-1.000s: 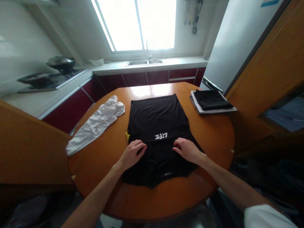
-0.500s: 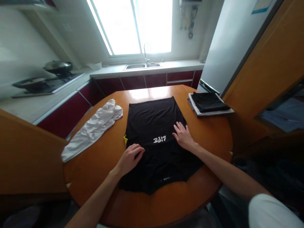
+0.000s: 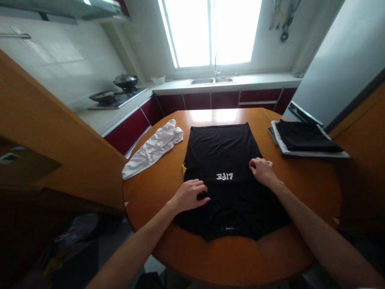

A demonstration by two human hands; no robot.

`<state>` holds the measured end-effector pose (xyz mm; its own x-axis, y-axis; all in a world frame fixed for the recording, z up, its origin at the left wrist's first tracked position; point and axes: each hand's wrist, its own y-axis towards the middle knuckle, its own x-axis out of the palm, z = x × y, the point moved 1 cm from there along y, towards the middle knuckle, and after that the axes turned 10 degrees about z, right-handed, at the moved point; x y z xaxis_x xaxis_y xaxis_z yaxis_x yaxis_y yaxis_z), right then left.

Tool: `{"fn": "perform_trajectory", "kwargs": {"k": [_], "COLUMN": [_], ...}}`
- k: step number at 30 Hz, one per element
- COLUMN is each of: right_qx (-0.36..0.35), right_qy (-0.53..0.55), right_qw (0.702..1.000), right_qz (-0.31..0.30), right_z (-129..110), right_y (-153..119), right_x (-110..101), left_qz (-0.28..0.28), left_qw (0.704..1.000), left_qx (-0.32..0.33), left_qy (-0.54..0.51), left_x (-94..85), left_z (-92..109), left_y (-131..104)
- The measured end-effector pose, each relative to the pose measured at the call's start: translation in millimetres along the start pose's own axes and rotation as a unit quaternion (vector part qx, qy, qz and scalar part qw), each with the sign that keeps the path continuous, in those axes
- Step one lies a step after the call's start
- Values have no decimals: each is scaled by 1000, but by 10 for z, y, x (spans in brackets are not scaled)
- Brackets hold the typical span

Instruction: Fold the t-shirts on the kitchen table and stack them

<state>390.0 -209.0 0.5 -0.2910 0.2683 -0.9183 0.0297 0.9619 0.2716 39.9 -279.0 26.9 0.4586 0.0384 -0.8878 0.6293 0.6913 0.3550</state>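
Observation:
A black shirt [image 3: 221,148] with white lettering lies spread on the round wooden table [image 3: 153,176], its hem toward the window. On the shirt's left part rests my left hand [image 3: 191,195], with thumb and fingers apart and nothing between them. At the shirt's right edge is my right hand [image 3: 262,170], its fingertips pressed together on the fabric. A small yellow piece [image 3: 184,169] sticks out from under the shirt's left edge.
A crumpled white garment [image 3: 155,148] lies at the table's left. Folded black and white clothes [image 3: 306,138] are stacked at the right. Beyond the table are a counter with a sink [image 3: 210,81], and a stove [image 3: 120,98] holding pans.
The view has swung left. My right hand has moved from lying flat beside the lettering to the shirt's right edge, and its fingers have closed. My left hand's thumb and fingers have spread apart.

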Motion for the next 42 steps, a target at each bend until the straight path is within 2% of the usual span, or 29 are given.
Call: {"fn": "perform_trajectory", "kwargs": {"k": [7,16,18,21,22,24,27,31,35,39,42], "right_qx": [0,-2,-4,-3,1,12,28,26,42,77,72], "right_qy": [36,55,63,83,91,104,126,170,192,197,200], "right_qw": [999,997,997,994,993,990,983,965,944,934,942], "right_qz": [30,46,48,66,77,100,131,197,264,288,262], "right_z": [18,58,63,89,105,148,230,352,505,653,626], "right_y": [-18,-31,-33,-23,-16,3,37,81,132,179,174], "right_x": [-2,33,29,-7,-27,-73,-130,-176,-246,-322,-321], "left_qz": [-17,-32,7,116,132,113,69,92,61,112,135], "left_qw": [999,993,996,990,984,980,979,966,962,968,978], "left_qx": [39,76,39,-81,-116,-156,-166,-194,-222,-187,-134], "left_qy": [-22,-88,-76,-15,9,55,101,143,144,123,87], "left_x": [60,-27,-28,17,48,121,194,196,225,214,192], "left_z": [49,84,54,-63,-109,-189,-246,-274,-368,-414,-380], "left_y": [-3,10,17,18,14,4,-1,4,-5,30,63]}}
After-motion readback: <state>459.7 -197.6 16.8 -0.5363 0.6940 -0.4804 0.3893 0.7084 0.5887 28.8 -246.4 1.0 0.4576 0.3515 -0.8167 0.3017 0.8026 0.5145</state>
